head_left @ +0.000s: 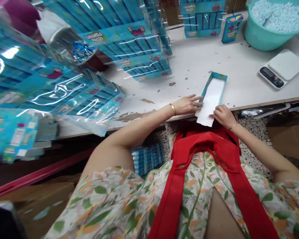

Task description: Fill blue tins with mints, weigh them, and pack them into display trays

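A flat, unfolded blue carton (212,94) with its white inside facing up lies at the near edge of the white table (204,63), its near end hanging over the edge. My left hand (186,104) rests beside its left side, fingers stretched out and touching the card. My right hand (223,115) pinches the carton's lower right corner with curled fingers. Each wrist wears a thin bracelet.
Stacks of blue candy display boxes in clear wrap (129,39) fill the left and back of the table. More boxes (201,18) and a single small box (231,28) stand at the back. A teal tub of white pieces (271,23) and a digital scale (281,68) sit right.
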Tool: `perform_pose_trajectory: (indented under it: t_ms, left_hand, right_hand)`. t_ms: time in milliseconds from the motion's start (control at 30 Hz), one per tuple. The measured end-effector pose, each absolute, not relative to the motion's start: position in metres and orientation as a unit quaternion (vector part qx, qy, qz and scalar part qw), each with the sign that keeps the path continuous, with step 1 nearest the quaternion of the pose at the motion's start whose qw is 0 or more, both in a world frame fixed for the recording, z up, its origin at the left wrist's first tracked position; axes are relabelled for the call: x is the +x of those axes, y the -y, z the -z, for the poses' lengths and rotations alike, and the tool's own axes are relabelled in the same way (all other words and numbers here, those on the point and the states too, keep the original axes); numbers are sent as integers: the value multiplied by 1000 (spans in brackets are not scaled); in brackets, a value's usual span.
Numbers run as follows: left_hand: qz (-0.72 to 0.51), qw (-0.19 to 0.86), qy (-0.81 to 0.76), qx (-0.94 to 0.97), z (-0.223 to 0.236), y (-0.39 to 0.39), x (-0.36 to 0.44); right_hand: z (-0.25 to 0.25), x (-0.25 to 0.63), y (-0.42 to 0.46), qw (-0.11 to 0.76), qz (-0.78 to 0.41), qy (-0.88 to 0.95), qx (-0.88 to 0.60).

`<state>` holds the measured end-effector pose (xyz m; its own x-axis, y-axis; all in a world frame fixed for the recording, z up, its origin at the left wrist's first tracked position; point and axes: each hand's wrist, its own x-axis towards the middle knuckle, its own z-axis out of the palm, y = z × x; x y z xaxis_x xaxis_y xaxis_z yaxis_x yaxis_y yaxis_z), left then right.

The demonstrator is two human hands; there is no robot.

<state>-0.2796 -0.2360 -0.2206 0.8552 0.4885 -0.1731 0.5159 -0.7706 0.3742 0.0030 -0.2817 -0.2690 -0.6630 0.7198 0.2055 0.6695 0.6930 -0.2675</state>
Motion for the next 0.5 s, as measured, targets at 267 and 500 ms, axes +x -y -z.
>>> perform_pose_trajectory:
  t_ms: [267, 500]
  left_hand:
    - [-130, 261, -261, 920, 240, 262, -246]
    - [-321, 298, -356, 825, 258, 293, -248]
  right_hand:
    - [279, 34, 269, 183, -151, 906, -351]
    - [289, 51, 263, 173, -190, 923, -285]
